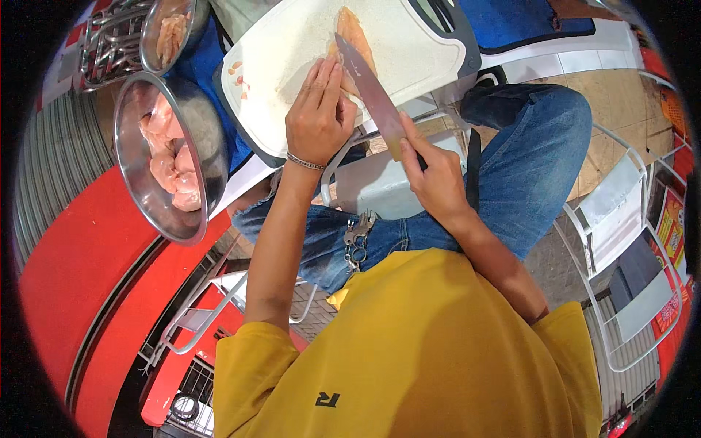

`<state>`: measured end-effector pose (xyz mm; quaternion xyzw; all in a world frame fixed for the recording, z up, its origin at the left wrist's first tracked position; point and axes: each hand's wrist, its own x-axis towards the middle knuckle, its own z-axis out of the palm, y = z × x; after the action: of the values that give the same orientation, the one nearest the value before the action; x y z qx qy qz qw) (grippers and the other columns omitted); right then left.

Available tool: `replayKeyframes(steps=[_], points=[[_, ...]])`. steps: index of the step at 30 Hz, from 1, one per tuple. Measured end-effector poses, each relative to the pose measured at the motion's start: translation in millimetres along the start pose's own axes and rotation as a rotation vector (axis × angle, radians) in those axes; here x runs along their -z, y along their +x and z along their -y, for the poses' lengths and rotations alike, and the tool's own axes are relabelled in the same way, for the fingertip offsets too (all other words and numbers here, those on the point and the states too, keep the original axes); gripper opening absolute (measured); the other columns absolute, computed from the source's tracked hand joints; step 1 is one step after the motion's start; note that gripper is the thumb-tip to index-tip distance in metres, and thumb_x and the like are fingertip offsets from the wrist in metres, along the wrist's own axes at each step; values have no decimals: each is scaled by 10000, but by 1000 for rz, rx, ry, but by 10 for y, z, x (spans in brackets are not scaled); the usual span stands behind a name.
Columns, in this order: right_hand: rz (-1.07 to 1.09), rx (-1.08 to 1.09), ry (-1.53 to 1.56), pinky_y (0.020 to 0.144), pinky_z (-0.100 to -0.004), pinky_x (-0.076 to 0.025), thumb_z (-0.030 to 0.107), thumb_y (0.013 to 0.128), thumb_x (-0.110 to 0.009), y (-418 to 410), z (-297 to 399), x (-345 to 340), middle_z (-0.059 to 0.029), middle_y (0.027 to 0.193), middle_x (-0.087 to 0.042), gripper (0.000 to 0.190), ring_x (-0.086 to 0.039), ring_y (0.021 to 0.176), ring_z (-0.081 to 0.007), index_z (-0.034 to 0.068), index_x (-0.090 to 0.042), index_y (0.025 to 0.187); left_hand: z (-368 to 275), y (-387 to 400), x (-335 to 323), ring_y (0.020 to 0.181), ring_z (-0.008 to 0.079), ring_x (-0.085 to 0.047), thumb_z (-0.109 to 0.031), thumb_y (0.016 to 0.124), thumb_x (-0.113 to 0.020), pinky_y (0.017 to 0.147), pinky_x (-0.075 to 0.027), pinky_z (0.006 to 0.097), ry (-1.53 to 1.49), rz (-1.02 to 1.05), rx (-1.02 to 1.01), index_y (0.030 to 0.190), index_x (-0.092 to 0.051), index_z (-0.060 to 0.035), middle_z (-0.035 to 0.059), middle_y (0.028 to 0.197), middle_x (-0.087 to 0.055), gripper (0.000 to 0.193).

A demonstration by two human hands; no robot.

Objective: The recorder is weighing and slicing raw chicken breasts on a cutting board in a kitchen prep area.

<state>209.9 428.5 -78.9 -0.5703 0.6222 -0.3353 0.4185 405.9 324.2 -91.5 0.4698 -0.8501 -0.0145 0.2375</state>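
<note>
My right hand (435, 169) grips the dark handle of a large kitchen knife (375, 101). Its blade slants up and left over a piece of raw chicken (356, 41) on the white cutting board (279, 41). With fingers held together, my left hand (321, 109) presses down at the near left side of the meat, its fingertips close to the blade. The blade hides part of the chicken. Small meat scraps (241, 81) lie near the board's left edge.
Left of the board stands a steel bowl (216, 137) with several pieces of raw chicken (170, 156). Beyond it is a smaller steel bowl (147, 41) of cut strips (171, 38), beside a metal rack (112, 44). A white metal-framed chair (613, 213) is at right.
</note>
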Motion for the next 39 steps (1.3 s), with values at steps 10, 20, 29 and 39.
replayKeyframes(steps=[10, 20, 29, 39], points=[[113, -79, -15, 572, -341, -486, 70, 955, -622, -109, 194, 356, -262, 694, -597, 458, -611, 540, -207, 105, -564, 1408, 2, -7, 11, 1210, 364, -618, -28, 756, -628, 995, -528, 407, -3, -48, 51, 1185, -658, 53, 212, 1257, -650, 438], [-46, -135, 37, 568, -330, -472, 104, 981, -594, 188, 212, 384, -170, 706, -597, 430, -568, 582, -243, 115, -564, 1410, -185, 206, 51, 1344, 358, -497, -102, 941, -579, 1126, -374, 454, -101, 51, 115, 1383, -527, 29, 219, 1429, -529, 464], [12, -106, -25, 640, -470, -480, 161, 968, -584, 458, 327, 143, -288, 776, -610, 437, -638, 717, -441, 104, -559, 1401, -98, -3, 51, 1386, 359, -452, -99, 971, -518, 1167, -313, 467, -89, 175, 119, 1432, -472, 46, 216, 1483, -479, 485], [-27, -53, -16, 564, -389, -463, 135, 971, -616, 430, 271, 29, -301, 728, -568, 407, -582, 528, -332, 104, -592, 1375, -55, -34, 16, 1326, 368, -517, -134, 947, -571, 1125, -382, 481, -65, 69, 95, 1352, -566, 33, 199, 1404, -564, 438]])
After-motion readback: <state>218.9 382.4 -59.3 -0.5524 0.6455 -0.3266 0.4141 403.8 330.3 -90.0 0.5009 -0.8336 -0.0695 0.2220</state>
